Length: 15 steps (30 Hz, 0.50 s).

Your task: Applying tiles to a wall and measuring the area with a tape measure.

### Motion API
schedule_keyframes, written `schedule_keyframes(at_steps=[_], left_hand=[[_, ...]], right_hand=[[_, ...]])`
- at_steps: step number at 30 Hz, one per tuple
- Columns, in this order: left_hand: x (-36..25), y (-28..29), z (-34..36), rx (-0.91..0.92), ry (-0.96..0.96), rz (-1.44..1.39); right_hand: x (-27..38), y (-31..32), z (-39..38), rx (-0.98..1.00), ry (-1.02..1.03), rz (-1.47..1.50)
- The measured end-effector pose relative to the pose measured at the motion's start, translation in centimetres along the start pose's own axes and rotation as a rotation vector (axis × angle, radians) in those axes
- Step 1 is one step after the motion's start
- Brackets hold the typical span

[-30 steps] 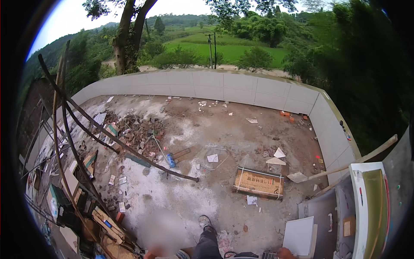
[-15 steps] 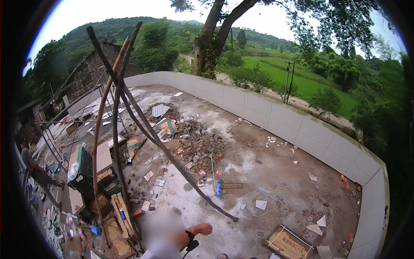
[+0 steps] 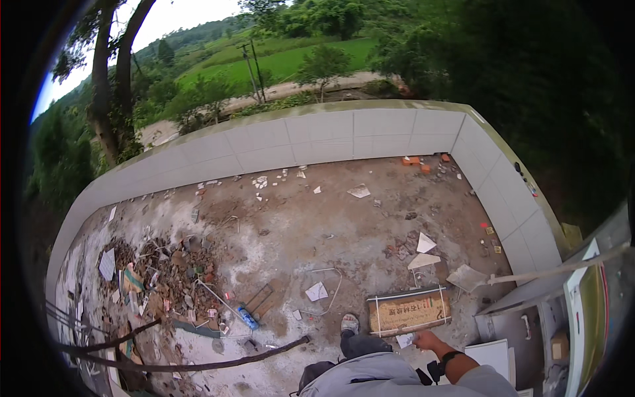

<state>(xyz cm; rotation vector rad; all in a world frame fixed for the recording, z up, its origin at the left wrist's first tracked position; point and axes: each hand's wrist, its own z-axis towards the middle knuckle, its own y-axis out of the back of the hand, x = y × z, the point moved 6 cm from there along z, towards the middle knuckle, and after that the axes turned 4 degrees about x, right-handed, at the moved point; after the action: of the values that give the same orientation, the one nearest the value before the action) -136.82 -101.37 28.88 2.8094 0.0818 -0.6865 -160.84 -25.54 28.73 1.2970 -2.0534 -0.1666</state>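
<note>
The view has swung to the right within the last half second: the strapped cardboard carton (image 3: 409, 312), near the lower right edge then, now lies flat just ahead of the person's foot (image 3: 349, 323), and the tall poles have mostly gone, leaving a dark pole (image 3: 211, 365) well left of the carton. That brings the carton closest to the right hand (image 3: 427, 341), which shows just on the near side of it, fingers partly curled (a dark wristband (image 3: 452, 356) sits behind them). A white paper scrap (image 3: 403, 341) lies beside the carton's near edge, right by the fingertips; I cannot tell whether the hand touches or holds anything. The left hand is out of view, its state unknown. Broken tile pieces (image 3: 425, 243) lie beyond the carton, and a blue bottle (image 3: 247, 318) well to its left.
</note>
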Motion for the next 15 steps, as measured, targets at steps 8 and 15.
schedule_keyframes(at_steps=[8, 15], left_hand=[[-27.9, 2.0, 9.9, -0.115, -0.39, 0.033], [-78.4, -13.9, 10.2, 0.291, -0.992, -1.05]], right_hand=[[13.3, 23.2, 11.7, -0.575, 0.186, 0.041], [20.3, 39.3, 12.6, -0.831, 0.351, 1.542]])
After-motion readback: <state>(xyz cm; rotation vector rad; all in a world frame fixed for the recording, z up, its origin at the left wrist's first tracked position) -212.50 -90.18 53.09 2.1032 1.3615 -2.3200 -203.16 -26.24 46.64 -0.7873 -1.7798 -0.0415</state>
